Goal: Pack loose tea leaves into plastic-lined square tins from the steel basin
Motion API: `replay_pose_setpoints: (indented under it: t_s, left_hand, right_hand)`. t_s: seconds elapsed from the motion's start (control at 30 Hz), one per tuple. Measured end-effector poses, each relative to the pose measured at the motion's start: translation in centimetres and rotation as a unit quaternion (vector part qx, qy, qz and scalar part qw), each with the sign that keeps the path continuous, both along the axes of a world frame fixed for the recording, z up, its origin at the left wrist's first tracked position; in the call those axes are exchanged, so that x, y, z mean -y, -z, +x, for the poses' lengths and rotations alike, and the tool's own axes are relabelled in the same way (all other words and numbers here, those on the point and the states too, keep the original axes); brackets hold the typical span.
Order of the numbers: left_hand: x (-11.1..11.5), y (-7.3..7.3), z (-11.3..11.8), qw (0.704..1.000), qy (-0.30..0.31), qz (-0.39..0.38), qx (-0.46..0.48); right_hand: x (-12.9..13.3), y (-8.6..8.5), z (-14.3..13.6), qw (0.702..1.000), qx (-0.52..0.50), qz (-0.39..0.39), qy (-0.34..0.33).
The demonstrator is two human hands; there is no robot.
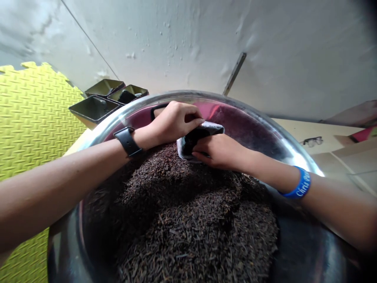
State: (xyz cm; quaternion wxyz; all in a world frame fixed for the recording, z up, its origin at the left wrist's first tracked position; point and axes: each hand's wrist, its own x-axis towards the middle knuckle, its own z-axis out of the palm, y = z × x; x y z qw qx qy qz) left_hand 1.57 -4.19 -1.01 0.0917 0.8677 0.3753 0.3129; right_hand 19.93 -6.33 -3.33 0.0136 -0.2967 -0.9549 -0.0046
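A large shiny metal bowl holds a heap of dark, dry leaf pieces. Over the far part of the heap, my left hand pinches the upper edge of a small pale pouch, whose dark opening faces me. My right hand reaches into that opening from the right, with its fingertips at the dark inside; whether they hold anything is hidden. A black watch is on my left wrist and a blue band on my right.
Beyond the bowl's left rim stand several dark open tins beside a yellow foam mat. Glasses lie on the pale surface at right. A metal bar leans against the grey wall.
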Motion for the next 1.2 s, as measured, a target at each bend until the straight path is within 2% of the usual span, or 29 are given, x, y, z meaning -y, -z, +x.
replay_pose_setpoints:
  t_s: [0.37,0.5,0.67,0.8,1.0,1.2]
  left_hand:
    - [0.0,0.0,-0.1,1.000,0.004,0.022,0.008]
    - [-0.1,0.1,0.1,0.999,0.033,0.029,0.016]
    - [-0.4,0.5,0.4,0.998,0.040,0.046,0.020]
    - [-0.3,0.4,0.3,0.999,0.036,0.035,0.017]
    - [-0.1,0.1,0.3,0.999,0.033,0.024,0.014]
    - [-0.2,0.1,0.4,0.997,0.062,0.048,0.020]
  right_hand:
    - [-0.5,0.8,0.9,0.999,-0.040,0.026,-0.003]
    - [-0.6,0.2,0.5,0.998,-0.055,0.025,0.007]
    - [-0.1,-0.7,0.0,0.998,-0.037,-0.036,0.019]
    - [0.2,-0.3,0.1,0.997,-0.015,-0.067,0.019]
    - [-0.1,0.2,0.3,0.998,-0.033,-0.050,0.005]
    - [-0.4,0.5,0.6,0.998,-0.045,-0.036,0.010]
